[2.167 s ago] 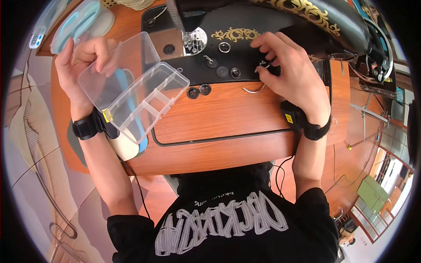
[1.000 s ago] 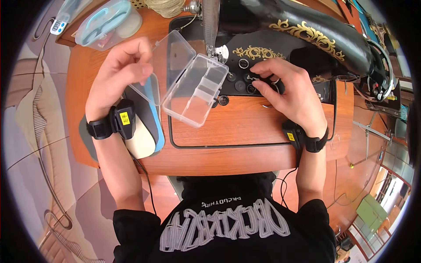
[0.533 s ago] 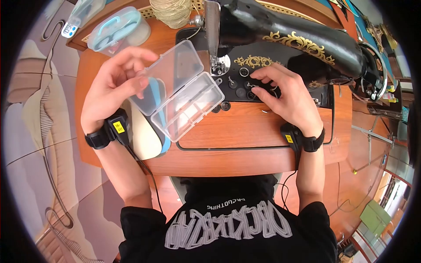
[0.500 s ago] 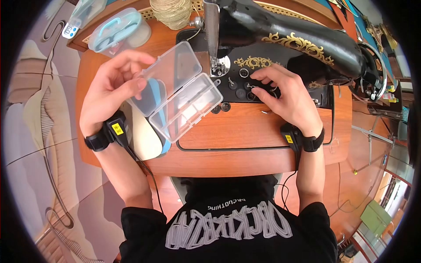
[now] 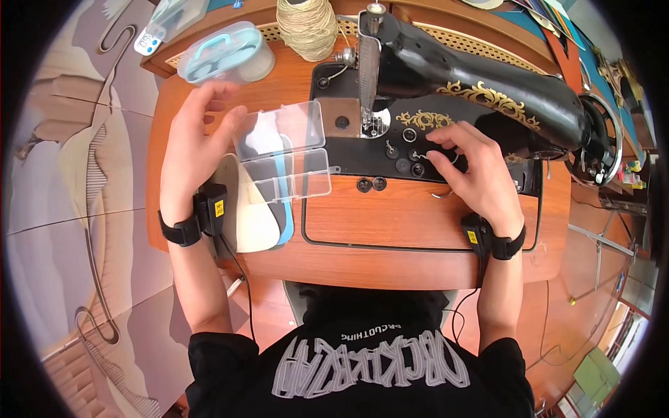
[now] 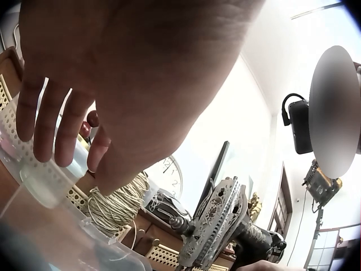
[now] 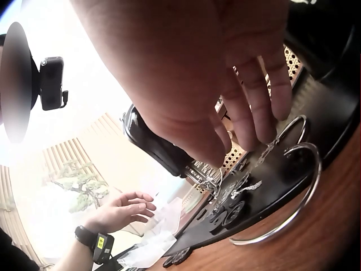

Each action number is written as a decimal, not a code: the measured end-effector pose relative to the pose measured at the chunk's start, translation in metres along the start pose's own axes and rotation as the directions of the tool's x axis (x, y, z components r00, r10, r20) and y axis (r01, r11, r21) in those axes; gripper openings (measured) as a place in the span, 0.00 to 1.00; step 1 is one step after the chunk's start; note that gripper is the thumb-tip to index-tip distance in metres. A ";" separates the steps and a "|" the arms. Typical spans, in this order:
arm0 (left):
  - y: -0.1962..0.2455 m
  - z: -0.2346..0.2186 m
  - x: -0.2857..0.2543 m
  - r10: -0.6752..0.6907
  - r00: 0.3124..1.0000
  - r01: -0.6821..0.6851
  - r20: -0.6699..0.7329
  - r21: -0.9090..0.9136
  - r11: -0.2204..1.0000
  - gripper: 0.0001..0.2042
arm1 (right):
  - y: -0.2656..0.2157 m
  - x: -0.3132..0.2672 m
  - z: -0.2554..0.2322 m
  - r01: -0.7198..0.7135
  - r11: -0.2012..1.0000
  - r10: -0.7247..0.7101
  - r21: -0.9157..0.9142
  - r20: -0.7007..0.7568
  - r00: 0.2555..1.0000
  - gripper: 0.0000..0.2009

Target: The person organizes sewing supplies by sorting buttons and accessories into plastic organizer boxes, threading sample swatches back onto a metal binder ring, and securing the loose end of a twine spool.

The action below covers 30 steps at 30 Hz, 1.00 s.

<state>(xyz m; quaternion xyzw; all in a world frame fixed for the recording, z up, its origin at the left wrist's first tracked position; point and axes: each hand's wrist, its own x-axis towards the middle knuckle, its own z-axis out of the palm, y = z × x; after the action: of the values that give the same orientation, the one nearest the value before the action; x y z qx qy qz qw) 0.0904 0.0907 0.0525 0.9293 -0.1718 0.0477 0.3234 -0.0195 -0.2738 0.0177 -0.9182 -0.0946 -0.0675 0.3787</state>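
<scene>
My left hand hovers with loose fingers beside an open clear plastic compartment box. Its lid is hinged back, nearest my left thumb. The box lies partly across cream and blue sole-shaped pieces. At the sewing machine bed, my right hand is held low with fingers relaxed over a silver bangle and a fine chain. Just left of these fingers are several dark buttons and small silver charms. Two black buttons sit side by side on the wood.
The black sewing machine arches over the back right, its needle bar close to the buttons. A cone of twine and a blue-lidded container stand at the back left. The wooden tabletop runs along the front.
My left hand has drawn away from the clear box, which has turned and now lies flatter. My right hand has stayed by the buttons and chain. The head view has shifted.
</scene>
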 end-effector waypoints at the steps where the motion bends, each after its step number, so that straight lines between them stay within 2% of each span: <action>1: -0.002 -0.002 0.001 -0.012 1.000 0.012 -0.014 0.012 1.000 0.16 | -0.001 0.000 0.000 0.004 1.000 -0.004 -0.002 0.004 1.000 0.11; 6: -0.011 -0.014 0.018 -0.042 0.991 0.060 -0.125 0.145 0.988 0.20 | -0.002 -0.001 0.000 0.004 1.000 -0.004 0.009 0.001 1.000 0.11; 8: -0.015 -0.017 0.028 0.071 0.968 0.019 -0.243 0.348 0.937 0.24 | -0.002 -0.001 0.000 0.014 1.000 -0.014 0.012 0.000 1.000 0.11; 9: -0.018 -0.020 0.034 0.072 0.966 0.019 -0.248 0.348 0.937 0.24 | -0.003 -0.001 0.001 0.017 1.000 -0.018 0.018 0.010 1.000 0.11; 11: -0.030 -0.028 0.047 0.121 0.981 -0.041 -0.154 0.444 0.895 0.30 | -0.002 -0.001 0.001 0.022 1.000 -0.022 0.022 0.016 1.000 0.11; 12: -0.037 -0.029 0.055 0.123 0.980 -0.041 -0.157 0.444 0.895 0.30 | -0.002 -0.001 0.001 0.022 0.999 -0.023 0.024 0.018 1.000 0.11; 14: -0.054 -0.028 0.072 0.130 0.991 -0.103 -0.033 0.436 0.894 0.34 | -0.001 -0.001 0.002 0.030 0.999 -0.031 0.027 0.023 0.999 0.11; 15: -0.065 -0.029 0.080 0.129 0.991 -0.099 -0.039 0.437 0.894 0.34 | -0.001 -0.001 0.003 0.018 0.999 -0.019 0.038 0.025 1.000 0.11; 17: -0.074 -0.032 0.090 0.176 0.981 -0.192 0.078 0.441 0.877 0.40 | 0.000 -0.001 0.003 0.013 0.999 -0.014 0.048 0.026 1.000 0.11; 21: -0.059 -0.036 0.093 0.094 0.992 -0.125 0.088 0.485 0.865 0.43 | -0.001 -0.002 0.002 0.029 0.999 -0.030 0.037 0.025 0.999 0.11; 23: -0.047 -0.038 0.092 -0.047 0.989 -0.035 0.144 0.522 0.853 0.44 | -0.002 -0.002 0.002 0.020 0.999 -0.021 0.043 0.030 0.999 0.11; 27: -0.062 -0.041 0.091 -0.003 0.987 -0.072 0.163 0.452 0.889 0.43 | -0.002 -0.002 0.002 0.067 0.997 -0.068 0.041 0.008 0.998 0.11; 29: -0.057 -0.043 0.082 -0.008 0.997 -0.020 0.082 0.328 0.945 0.41 | -0.002 -0.003 0.003 0.070 0.996 -0.070 0.048 -0.001 0.998 0.11; 30: -0.054 -0.044 0.076 -0.007 0.996 -0.022 0.087 0.327 0.945 0.41 | -0.002 -0.002 0.003 0.073 0.996 -0.073 0.044 -0.004 0.997 0.11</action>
<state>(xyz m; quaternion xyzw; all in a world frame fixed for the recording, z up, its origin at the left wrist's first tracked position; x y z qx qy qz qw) 0.1818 0.1351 0.0709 0.9707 -0.1787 0.0362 0.1564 -0.0222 -0.2706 0.0170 -0.9054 -0.1292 -0.0802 0.3964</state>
